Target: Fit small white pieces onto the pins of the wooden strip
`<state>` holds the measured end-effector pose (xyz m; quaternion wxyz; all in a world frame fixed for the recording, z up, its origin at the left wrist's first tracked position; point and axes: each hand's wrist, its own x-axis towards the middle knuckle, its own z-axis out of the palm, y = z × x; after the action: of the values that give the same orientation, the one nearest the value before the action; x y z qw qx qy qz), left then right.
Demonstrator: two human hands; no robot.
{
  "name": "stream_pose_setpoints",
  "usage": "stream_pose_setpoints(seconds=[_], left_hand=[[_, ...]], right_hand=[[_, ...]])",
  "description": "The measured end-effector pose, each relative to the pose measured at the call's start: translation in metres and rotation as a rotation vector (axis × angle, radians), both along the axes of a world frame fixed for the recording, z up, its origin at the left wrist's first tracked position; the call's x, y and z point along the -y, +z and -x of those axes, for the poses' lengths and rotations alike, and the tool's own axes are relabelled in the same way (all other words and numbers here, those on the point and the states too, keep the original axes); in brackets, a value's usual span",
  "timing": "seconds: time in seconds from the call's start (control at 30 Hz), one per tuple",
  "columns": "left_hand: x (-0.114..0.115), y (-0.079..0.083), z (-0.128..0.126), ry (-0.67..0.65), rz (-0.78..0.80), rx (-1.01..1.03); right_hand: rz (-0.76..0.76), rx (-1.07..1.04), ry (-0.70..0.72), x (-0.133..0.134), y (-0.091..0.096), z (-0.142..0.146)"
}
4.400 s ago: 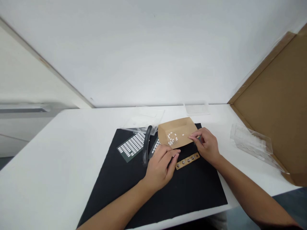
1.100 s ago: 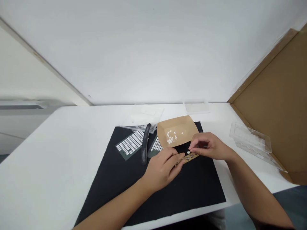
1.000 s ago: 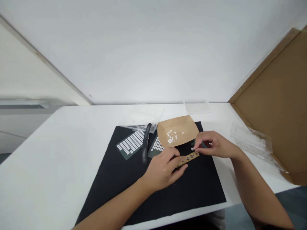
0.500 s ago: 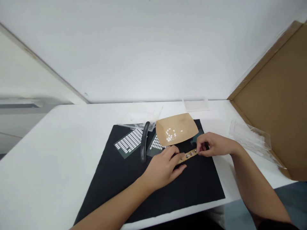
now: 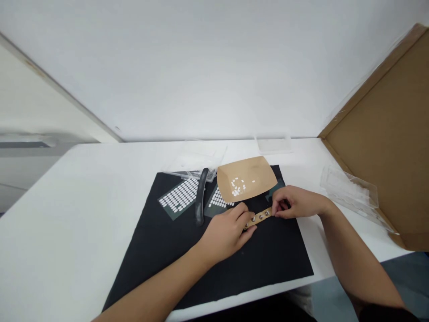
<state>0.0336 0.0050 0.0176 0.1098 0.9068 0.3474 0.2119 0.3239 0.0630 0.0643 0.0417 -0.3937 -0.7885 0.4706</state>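
Note:
A narrow tan strip (image 5: 257, 218) with several round metal pieces along it lies just over the black mat. My left hand (image 5: 229, 230) is closed on its left end, thumb on the near side and fingers on the far side. At the right end, the fingertips of my right hand (image 5: 296, 203) are pinched together on the strip; what else they may hold is hidden. Just beyond the strip, a brown paper tray (image 5: 259, 176) contains several small white oval pieces (image 5: 238, 189).
The black mat (image 5: 268, 264) lies on a white table (image 5: 77, 214). A dark curved bar (image 5: 200, 197) crosses it beside a sheet of white ovals (image 5: 179, 197) and a second sheet (image 5: 219, 200). Clear plastic boxes (image 5: 348, 188) stand at right by a cardboard panel (image 5: 385, 134).
The strip has shifted slightly left along with both hands. My left fingers have drawn back a little, showing more of the metal pieces.

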Motion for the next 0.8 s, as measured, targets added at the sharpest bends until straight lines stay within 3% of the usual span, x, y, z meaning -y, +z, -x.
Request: stream_pose_setpoints(seconds=[0.23,0.8], left_hand=[[0.000,-0.003,0.000,0.001,0.017,0.002],[0.000,-0.002,0.001,0.003,0.047,-0.003]], right_hand=[[0.110,0.050,0.016,0.005,0.000,-0.005],[0.120,-0.057,-0.019,-0.005,-0.009,0.000]])
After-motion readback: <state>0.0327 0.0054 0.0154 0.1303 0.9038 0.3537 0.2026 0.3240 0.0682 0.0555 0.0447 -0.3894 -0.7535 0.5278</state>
